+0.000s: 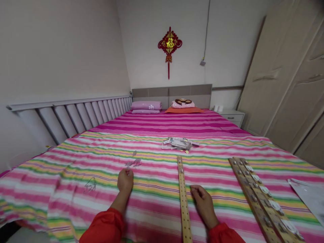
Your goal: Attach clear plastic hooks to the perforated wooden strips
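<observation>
My left hand (125, 180) is closed in a pinch over the striped cloth, just in front of some small clear plastic pieces (134, 163). Whatever its fingertips hold is too small to make out. A narrow wooden strip (184, 209) with rows of holes lies lengthwise between my hands. Small metal fittings (181, 170) sit near its far end. Right of the strip is my right hand (204, 202), its fingers curled and thumb close to the forefinger. Anything inside that grip is hidden.
More wooden strips (249, 189) with metal fittings and white round parts lie at right. Clear packets (178, 143) rest farther up the bed. A thin clear tangle (90, 184) is at left, a white plastic sheet (307, 197) at far right. A radiator (73, 116) lines the left wall.
</observation>
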Demonstrator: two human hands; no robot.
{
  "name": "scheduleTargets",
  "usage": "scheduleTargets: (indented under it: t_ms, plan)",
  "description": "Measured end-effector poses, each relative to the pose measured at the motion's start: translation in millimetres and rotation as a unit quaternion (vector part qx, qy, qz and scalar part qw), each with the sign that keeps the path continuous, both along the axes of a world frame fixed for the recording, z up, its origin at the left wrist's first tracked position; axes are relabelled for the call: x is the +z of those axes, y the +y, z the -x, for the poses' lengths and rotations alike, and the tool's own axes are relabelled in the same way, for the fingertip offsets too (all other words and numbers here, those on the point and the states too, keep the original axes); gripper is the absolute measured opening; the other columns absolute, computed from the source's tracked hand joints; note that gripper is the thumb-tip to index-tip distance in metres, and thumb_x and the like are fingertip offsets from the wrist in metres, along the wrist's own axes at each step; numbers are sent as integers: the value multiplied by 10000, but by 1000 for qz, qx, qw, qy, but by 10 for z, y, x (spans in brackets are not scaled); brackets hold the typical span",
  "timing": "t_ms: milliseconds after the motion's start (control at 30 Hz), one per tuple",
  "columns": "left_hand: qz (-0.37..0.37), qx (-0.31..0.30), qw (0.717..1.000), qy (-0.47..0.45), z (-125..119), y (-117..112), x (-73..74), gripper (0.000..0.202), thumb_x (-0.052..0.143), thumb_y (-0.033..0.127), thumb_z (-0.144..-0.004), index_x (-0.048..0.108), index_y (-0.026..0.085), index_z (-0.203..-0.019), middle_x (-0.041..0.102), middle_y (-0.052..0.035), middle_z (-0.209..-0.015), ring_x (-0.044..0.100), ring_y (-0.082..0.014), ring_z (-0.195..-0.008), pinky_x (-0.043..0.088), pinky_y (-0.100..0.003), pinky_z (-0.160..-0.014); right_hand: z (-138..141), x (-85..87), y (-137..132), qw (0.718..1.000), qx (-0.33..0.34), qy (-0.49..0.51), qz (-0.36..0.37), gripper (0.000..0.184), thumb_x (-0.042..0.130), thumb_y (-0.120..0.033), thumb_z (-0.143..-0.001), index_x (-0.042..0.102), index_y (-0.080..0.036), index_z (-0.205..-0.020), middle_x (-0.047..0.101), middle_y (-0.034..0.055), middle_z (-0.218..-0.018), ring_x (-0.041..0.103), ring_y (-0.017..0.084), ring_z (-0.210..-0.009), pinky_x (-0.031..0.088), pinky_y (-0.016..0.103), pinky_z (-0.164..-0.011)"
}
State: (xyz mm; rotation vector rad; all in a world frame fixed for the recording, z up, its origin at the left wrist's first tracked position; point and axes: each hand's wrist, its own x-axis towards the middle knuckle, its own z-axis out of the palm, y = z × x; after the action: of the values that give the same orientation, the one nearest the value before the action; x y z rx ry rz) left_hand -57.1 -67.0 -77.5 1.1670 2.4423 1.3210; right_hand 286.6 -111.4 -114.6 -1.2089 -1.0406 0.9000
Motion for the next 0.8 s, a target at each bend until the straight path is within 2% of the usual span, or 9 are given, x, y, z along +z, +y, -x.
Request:
scheduleTargets:
  t_ms: [167,300,367,433,500,567,667,733,800]
  plan:
    - [-44,40,995,-84,21,-196,45,130,571,309,-712,578,185,-674,639,-54,-674,605,-225,-686,431,-321,-647,-35,-14,7,997,2,70,26,321,748,-437,-528,711,-163,-693,657,27,-584,550,170,-549,442,286,-531]
    - [-113,15,975,-192,-180,-452,50,182,578,340,-694,599,161,-722,618,-5,-628,582,-148,-602,442,-251,-577,-49,8,-69,988,11,145,50,273,766,-370,-523,704,-159,-684,643,10,-564,510,129,-493,396,249,-475]
    - [-168,-26,924,-342,-380,-602,64,241,661,369,-625,602,159,-725,569,35,-569,504,-98,-502,382,-208,-483,-26,39,-141,985,16,161,57,247,760,-346,-548,708,-162,-705,649,8,-582,498,119,-484,371,235,-452]
    - [-175,-77,857,-479,-626,-755,93,328,750,393,-546,579,164,-706,521,65,-531,396,-46,-419,278,-167,-406,22,78,-224,983,18,172,67,248,763,-337,-553,712,-167,-727,654,6,-592,482,111,-463,353,230,-430]
    - [-166,-107,806,-559,-884,-898,128,382,810,369,-491,568,167,-707,509,71,-528,400,-32,-427,265,-142,-403,87,129,-315,981,26,181,70,257,771,-341,-551,713,-169,-733,664,8,-613,469,102,-442,350,229,-424]
    - [-155,-132,778,-595,-1122,-1022,162,419,840,341,-467,591,167,-756,535,58,-566,465,-42,-484,313,-136,-435,157,202,-411,979,46,187,61,263,777,-357,-559,712,-170,-731,662,8,-622,466,96,-438,360,229,-433]
    - [-131,-170,783,-584,-1379,-1166,226,435,839,354,-479,623,168,-807,560,45,-609,500,-58,-537,349,-150,-477,226,363,-560,980,92,171,40,291,775,-413,-581,709,-169,-725,575,-27,-508,446,101,-427,346,226,-428]
    - [-110,-210,815,-529,-1467,-1231,298,374,806,383,-527,634,166,-777,561,38,-601,490,-70,-539,352,-170,-490,229,496,-655,984,110,141,24,325,756,-467,-605,710,-173,-736,534,-38,-471,447,115,-430,352,235,-431]
    - [-94,-271,848,-444,-1499,-1273,393,293,765,384,-577,640,164,-725,581,22,-617,506,-95,-578,378,-194,-538,202,631,-738,990,104,95,-4,334,728,-491,-644,717,-179,-762,594,-7,-542,510,146,-503,410,260,-493]
